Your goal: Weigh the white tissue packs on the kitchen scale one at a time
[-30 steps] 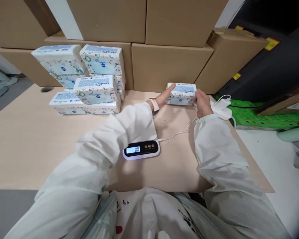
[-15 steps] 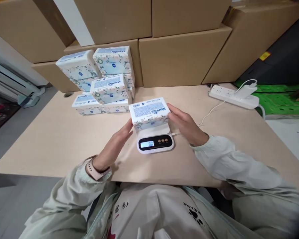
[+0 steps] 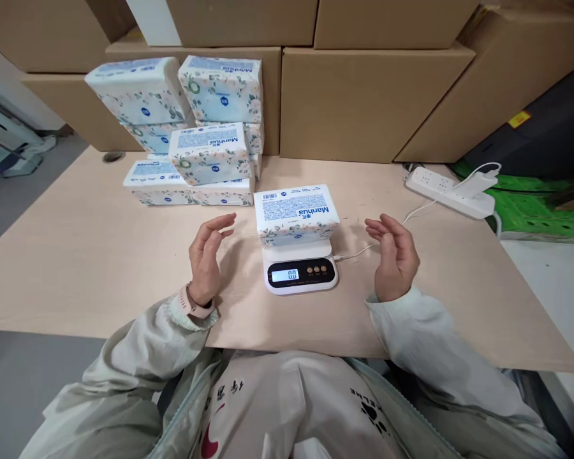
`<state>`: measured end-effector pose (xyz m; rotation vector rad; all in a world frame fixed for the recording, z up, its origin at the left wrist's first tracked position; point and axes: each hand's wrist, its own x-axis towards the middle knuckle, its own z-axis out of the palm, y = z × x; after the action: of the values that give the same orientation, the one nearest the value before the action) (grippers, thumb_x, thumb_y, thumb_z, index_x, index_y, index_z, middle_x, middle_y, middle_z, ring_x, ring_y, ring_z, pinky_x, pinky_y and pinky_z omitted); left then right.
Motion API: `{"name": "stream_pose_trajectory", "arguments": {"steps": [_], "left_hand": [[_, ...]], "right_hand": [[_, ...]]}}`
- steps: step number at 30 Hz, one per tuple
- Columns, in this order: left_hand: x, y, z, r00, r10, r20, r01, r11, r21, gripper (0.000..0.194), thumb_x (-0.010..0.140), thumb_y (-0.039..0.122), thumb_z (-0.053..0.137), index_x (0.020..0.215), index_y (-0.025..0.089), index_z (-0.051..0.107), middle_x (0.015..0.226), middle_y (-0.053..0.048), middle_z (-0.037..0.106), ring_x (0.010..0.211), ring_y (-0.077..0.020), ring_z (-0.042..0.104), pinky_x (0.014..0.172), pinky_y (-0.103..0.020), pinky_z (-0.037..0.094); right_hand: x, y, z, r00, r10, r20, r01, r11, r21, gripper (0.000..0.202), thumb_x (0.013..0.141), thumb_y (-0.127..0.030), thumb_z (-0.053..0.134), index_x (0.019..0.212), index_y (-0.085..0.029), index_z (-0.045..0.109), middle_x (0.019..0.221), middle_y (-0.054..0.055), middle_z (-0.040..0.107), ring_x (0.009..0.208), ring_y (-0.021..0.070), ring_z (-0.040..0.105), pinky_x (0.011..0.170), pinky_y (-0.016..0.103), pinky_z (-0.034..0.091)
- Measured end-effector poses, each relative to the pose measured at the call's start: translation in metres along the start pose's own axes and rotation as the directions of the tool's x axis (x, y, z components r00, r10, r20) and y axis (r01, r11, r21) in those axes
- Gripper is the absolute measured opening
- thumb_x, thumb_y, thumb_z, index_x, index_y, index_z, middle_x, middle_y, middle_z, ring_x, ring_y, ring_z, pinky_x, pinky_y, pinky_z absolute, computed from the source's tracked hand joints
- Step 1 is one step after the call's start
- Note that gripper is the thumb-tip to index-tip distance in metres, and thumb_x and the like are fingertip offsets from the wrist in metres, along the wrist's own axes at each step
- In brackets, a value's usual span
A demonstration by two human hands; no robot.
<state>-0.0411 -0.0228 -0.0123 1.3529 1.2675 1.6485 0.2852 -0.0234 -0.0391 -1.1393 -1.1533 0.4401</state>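
Room either side of the pack — stacked packs behind, left

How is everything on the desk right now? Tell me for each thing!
Tissue pack: lying on the scale
Scale: lit, showing 0.0
Left hand: open, empty
Right hand: open, empty
Other tissue packs: stacked
Power strip: something plugged in
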Motion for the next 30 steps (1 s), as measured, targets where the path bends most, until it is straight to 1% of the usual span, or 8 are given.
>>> {"name": "stream_pose_trajectory", "arguments": {"steps": [4,6,9,11,13,16,22,30], "left_hand": [[-0.0024,-0.0024,-0.0016,0.999,-0.034,0.030,0.033,0.999,0.031,0.040,0.103,0.056,0.062,0.119,0.022,0.077,0.131,-0.012,0.078,0.125,-0.0289,0.072,0.101,-0.042,0.061],[-0.0036,-0.0031,-0.0020,0.999,-0.013,0.050,0.010,0.999,0.049,0.041,0.104,0.056,0.061,0.120,0.022,0.078,0.131,-0.012,0.078,0.126,-0.0290,0.072,0.102,-0.043,0.061],[-0.0047,-0.0033,-0.0022,0.997,0.010,0.072,-0.014,0.998,0.054,0.040,0.105,0.054,0.061,0.120,0.023,0.079,0.131,-0.011,0.078,0.126,-0.0289,0.072,0.102,-0.043,0.061],[-0.0049,-0.0031,-0.0021,0.997,0.006,0.078,-0.010,0.999,0.045,0.038,0.105,0.053,0.060,0.120,0.023,0.079,0.130,-0.011,0.078,0.126,-0.0283,0.072,0.101,-0.042,0.061],[-0.0047,-0.0030,-0.0019,0.996,0.004,0.085,-0.007,0.999,0.034,0.037,0.106,0.051,0.060,0.120,0.024,0.080,0.130,-0.010,0.078,0.125,-0.0275,0.072,0.102,-0.041,0.061],[-0.0041,-0.0025,-0.0016,0.996,-0.006,0.087,0.003,0.999,0.039,0.038,0.106,0.052,0.060,0.119,0.023,0.080,0.129,-0.010,0.079,0.124,-0.0277,0.072,0.101,-0.042,0.061],[-0.0039,-0.0025,-0.0018,0.996,-0.023,0.083,0.018,0.998,0.058,0.041,0.104,0.057,0.062,0.116,0.022,0.080,0.126,-0.011,0.079,0.122,-0.0290,0.073,0.101,-0.043,0.062],[-0.0048,-0.0057,-0.0026,0.996,-0.004,0.090,0.001,0.999,0.039,0.037,0.105,0.052,0.061,0.116,0.024,0.082,0.125,-0.010,0.080,0.118,-0.0269,0.074,0.099,-0.041,0.061]], "right_hand": [[0.0056,-0.0066,-0.0006,0.999,0.025,-0.027,-0.025,0.999,-0.028,0.032,0.104,-0.050,0.061,0.123,-0.029,0.076,0.114,0.008,0.082,0.106,0.0251,0.078,0.103,0.055,0.062],[0.0060,-0.0085,-0.0015,1.000,0.010,-0.014,-0.011,0.998,-0.067,0.028,0.104,-0.049,0.061,0.111,-0.027,0.078,0.109,0.008,0.082,0.104,0.0257,0.078,0.101,0.054,0.062],[0.0057,-0.0090,-0.0024,0.999,-0.048,0.005,0.048,0.994,-0.094,0.025,0.102,-0.047,0.065,0.094,-0.026,0.077,0.103,0.008,0.081,0.104,0.0269,0.077,0.100,0.053,0.062],[0.0055,-0.0081,-0.0027,0.999,-0.051,0.004,0.052,0.995,-0.082,0.021,0.100,-0.045,0.068,0.094,-0.026,0.077,0.103,0.008,0.081,0.104,0.0267,0.077,0.100,0.053,0.062],[0.0052,-0.0068,-0.0030,1.000,-0.025,0.000,0.025,0.998,-0.058,0.017,0.099,-0.042,0.070,0.100,-0.027,0.077,0.105,0.008,0.081,0.105,0.0260,0.077,0.099,0.051,0.063],[0.0050,-0.0063,-0.0033,1.000,0.000,-0.004,0.000,0.999,-0.049,0.017,0.098,-0.041,0.071,0.104,-0.026,0.078,0.107,0.008,0.081,0.105,0.0252,0.077,0.098,0.050,0.063],[0.0067,-0.0093,-0.0029,1.000,-0.030,0.000,0.030,0.996,-0.081,0.019,0.097,-0.044,0.071,0.096,-0.026,0.077,0.101,0.007,0.081,0.101,0.0260,0.077,0.097,0.052,0.064],[0.0055,-0.0048,-0.0038,1.000,0.019,-0.006,-0.019,0.999,-0.044,0.016,0.096,-0.041,0.073,0.101,-0.026,0.078,0.105,0.007,0.081,0.101,0.0247,0.077,0.100,0.051,0.063]]}}
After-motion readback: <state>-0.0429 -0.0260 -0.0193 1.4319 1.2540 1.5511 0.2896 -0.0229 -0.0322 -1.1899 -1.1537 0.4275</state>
